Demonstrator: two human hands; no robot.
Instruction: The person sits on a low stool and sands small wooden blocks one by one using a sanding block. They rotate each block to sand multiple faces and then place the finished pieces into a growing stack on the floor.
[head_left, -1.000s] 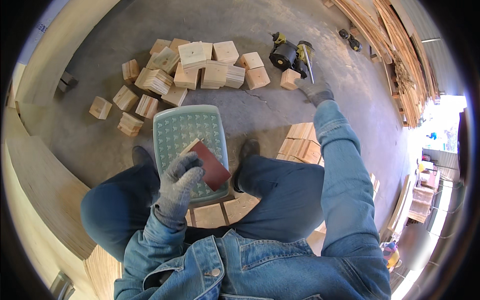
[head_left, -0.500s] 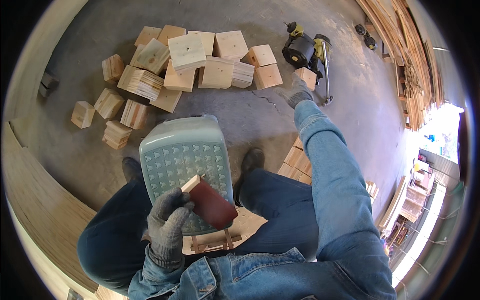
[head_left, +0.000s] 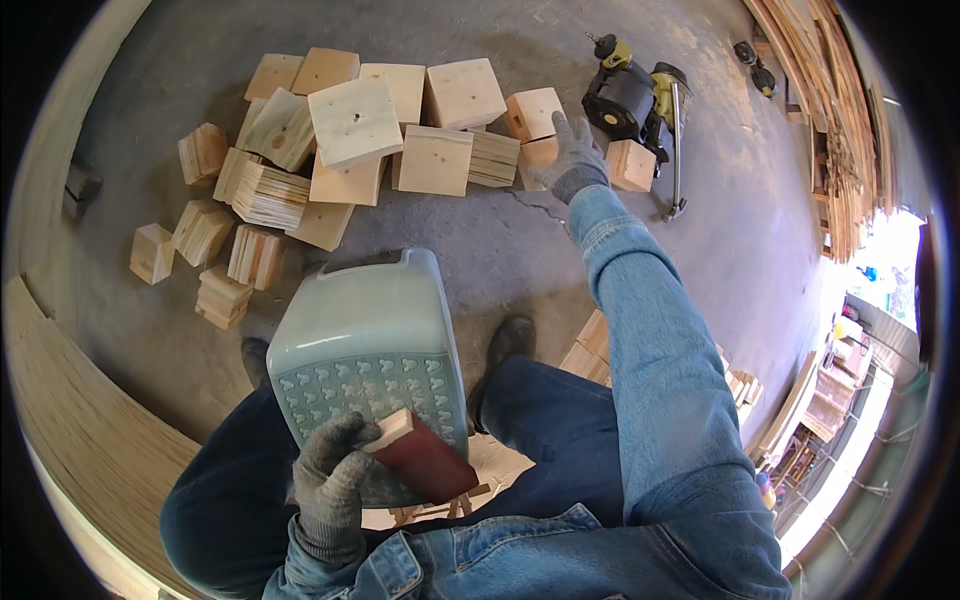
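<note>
My left hand (head_left: 335,478), in a grey knit glove, grips a sanding block (head_left: 425,458), a piece of wood wrapped in dark red sandpaper. It hangs over the near edge of a pale green plastic stool (head_left: 362,325) between my knees. My right arm reaches far out, and my gloved right hand (head_left: 575,160) has its fingers spread with nothing in them. Its fingers overlap a lower stack of square wooden pieces (head_left: 540,155); whether they touch it I cannot tell. Right of that hand a single wooden block (head_left: 631,166) sits beside the power tools.
Several stacks of square wooden pieces (head_left: 352,120) are heaped beyond the stool. Green and black power tools (head_left: 620,105) and a hammer (head_left: 677,150) lie at the far right. More wood (head_left: 590,350) is by my right knee. Long boards (head_left: 800,70) line the right; sheets (head_left: 90,430) stand at left.
My right hand has moved left, away from the wooden block by the power tools, toward the stacks. The sanding block stays in my left hand, slightly turned. The whole view has shifted a little.
</note>
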